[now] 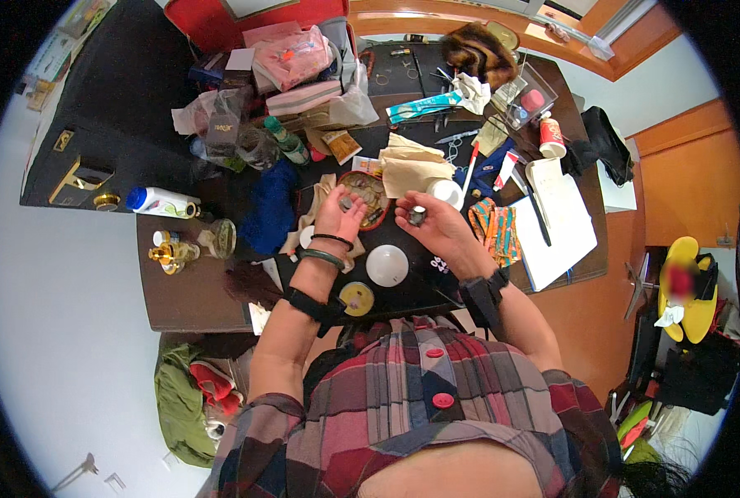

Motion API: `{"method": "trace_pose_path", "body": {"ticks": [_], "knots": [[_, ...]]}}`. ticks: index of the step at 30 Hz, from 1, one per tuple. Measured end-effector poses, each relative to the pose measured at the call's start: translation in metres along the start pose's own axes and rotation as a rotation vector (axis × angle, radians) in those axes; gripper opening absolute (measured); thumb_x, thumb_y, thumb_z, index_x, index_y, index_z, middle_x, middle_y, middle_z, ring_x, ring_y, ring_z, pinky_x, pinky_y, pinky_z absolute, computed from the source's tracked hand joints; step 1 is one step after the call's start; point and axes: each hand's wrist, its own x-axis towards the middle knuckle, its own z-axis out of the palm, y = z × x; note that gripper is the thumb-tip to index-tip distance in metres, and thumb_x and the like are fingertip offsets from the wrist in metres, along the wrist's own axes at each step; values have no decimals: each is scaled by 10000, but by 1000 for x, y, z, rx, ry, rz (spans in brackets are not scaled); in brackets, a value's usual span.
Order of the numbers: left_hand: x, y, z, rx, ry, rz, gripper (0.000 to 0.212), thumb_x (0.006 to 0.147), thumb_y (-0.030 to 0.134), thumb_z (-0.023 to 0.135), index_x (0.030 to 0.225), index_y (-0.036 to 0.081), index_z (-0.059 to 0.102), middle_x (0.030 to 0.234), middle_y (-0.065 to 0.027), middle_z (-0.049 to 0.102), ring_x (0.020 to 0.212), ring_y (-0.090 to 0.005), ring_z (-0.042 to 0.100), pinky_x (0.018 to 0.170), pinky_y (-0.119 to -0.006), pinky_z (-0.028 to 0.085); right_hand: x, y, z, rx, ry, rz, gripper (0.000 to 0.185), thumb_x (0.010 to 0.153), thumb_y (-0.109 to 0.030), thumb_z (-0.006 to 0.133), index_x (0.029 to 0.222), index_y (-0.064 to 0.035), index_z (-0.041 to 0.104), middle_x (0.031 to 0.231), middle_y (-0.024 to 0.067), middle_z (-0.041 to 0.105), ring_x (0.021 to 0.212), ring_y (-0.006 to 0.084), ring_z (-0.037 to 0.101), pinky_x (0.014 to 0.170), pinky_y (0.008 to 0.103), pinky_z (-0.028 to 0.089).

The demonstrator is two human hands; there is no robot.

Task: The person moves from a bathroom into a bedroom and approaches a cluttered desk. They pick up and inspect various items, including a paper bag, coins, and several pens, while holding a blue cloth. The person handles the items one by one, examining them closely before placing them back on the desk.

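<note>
My left hand (336, 221) is turned palm up over the left edge of a round red-rimmed container (384, 219). A small grey metal piece (345, 203), seemingly a coin, lies on its fingers. Across from it, my right hand (441, 230) is cupped around small silvery pieces (417, 215) that look like coins. Many coin-like discs and a dark small item lie inside the container. Nearer my body stand a round white bowl or lid (387, 266) and a shallow round dish (356, 299) with yellowish contents. A white cup (445, 193) is just beyond my right fingers.
Brown paper (410, 165) lies behind the container. To the right are patterned folded cloth (494, 233) and an open notebook (557, 230) with a black pen (539, 218). Blue cloth (270, 208), a green-capped bottle (288, 142) and a white lotion bottle (164, 202) stand left.
</note>
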Motion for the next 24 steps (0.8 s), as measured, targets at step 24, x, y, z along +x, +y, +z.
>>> {"method": "trace_pose_path", "body": {"ticks": [24], "knots": [[4,1,7,145,-74,107,209,859,164,507,1050,83,488,1016,-56,509,976,-216,491,843,-328,400,54,22,40,-368,-123,-124,264,859,-195,497,1091,-86,560,932,26,569,864,130,514,745,287,413]]}}
